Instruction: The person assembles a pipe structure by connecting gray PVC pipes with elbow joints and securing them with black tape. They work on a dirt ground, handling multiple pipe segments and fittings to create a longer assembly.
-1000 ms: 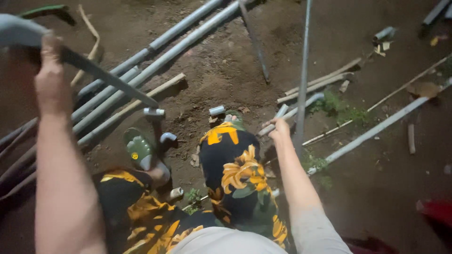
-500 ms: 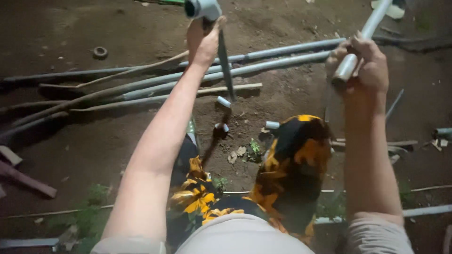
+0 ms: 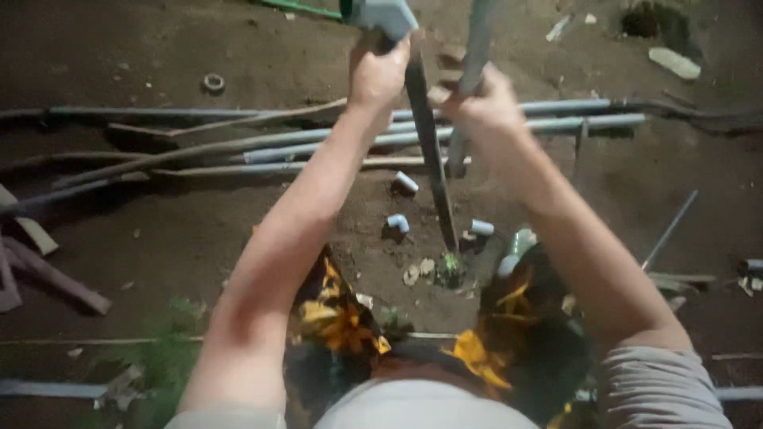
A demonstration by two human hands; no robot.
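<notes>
Two raised hands grip pipework above the dirt ground (image 3: 199,238): the left hand (image 3: 380,73) wraps closed around a grey fitting (image 3: 381,16), the right hand (image 3: 486,103) closes around an upright grey pipe (image 3: 475,48), near scattered small connectors (image 3: 405,183).

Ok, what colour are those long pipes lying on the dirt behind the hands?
Pale blue-grey, seen in the head view: the pipes lie side by side on the brown dirt.

Dirt ground (image 3: 199,230): grey pipes (image 3: 556,125), short fittings (image 3: 405,183), sticks (image 3: 238,123).
</notes>
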